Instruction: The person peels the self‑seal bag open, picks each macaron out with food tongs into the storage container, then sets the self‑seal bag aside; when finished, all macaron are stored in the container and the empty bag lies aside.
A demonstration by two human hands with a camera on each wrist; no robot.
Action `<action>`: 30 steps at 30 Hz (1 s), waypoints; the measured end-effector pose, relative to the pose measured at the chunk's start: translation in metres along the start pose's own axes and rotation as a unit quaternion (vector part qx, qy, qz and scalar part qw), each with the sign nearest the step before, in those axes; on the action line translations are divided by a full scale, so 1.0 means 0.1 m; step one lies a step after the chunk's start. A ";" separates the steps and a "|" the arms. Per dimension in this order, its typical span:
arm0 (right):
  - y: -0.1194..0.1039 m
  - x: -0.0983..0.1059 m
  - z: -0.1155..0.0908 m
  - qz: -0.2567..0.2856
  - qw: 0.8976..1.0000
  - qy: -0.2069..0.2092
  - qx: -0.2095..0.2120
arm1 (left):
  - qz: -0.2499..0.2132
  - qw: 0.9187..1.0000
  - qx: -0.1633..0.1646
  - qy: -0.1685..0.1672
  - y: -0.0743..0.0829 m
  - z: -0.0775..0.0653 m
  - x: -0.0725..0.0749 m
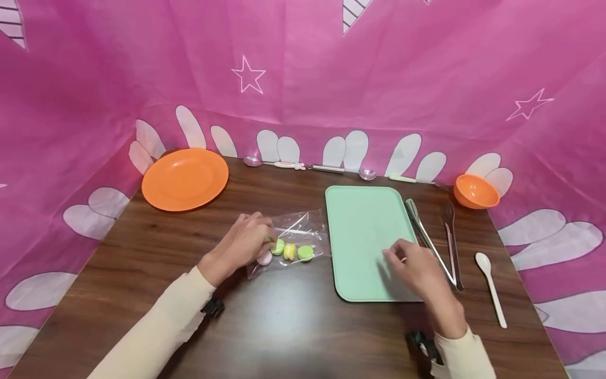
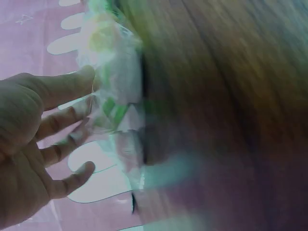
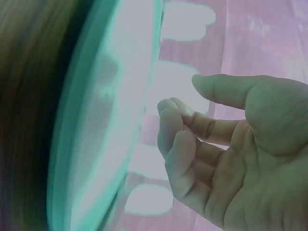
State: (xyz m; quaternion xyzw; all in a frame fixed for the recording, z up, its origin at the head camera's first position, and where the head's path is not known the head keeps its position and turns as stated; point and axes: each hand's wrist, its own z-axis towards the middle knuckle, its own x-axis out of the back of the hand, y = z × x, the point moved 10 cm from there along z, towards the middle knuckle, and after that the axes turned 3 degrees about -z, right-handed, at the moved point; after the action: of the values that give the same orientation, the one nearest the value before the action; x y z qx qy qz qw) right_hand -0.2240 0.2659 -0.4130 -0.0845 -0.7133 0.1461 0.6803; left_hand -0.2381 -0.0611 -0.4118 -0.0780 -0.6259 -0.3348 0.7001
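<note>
Left hand: held at the left end of the bag, thumb and fingers kept apart; whether the film is touched cannot be told.
Bag: clear, laid on the surface, its right edge set against or just beside the tray.
Macarons: green, yellow and pink, kept inside the bag, partly covered by the left fingers.
Right hand: held above the tray's right part, fingers loosely bent, thumb apart from them.
Tray: pale green, flanked on the right by metal tongs.
Plate: orange, placed at back left.

left wrist: tabletop, bag blurred | head: sleeves cut off
</note>
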 end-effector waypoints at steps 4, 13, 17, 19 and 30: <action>0.40 0.18 0.04 -0.018 0.999 0.010 -0.035 | -0.002 1.000 -0.004 0.031 -0.01 -0.09 0.07; 1.22 0.25 0.22 -0.032 0.990 -0.003 -0.139 | -0.048 0.987 0.065 0.141 -0.04 -0.34 0.24; 1.36 0.16 0.29 -0.020 0.986 -0.024 -0.164 | -0.063 0.984 0.139 0.093 -0.23 -0.39 0.09; 1.39 0.13 0.31 -0.024 0.986 -0.029 -0.165 | -0.063 0.981 0.172 0.057 -0.32 -0.42 0.01; 1.36 -0.05 0.32 -0.025 0.982 -0.065 -0.178 | -0.059 0.979 0.193 0.003 -0.37 -0.33 -0.13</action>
State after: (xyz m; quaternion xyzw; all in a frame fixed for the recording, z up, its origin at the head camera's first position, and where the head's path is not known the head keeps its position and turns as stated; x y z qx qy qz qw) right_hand -0.2664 0.3899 -0.4623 -0.1769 -0.7723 0.0046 0.6101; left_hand -0.2315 -0.1020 -0.4419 0.0970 -0.6798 -0.2492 0.6830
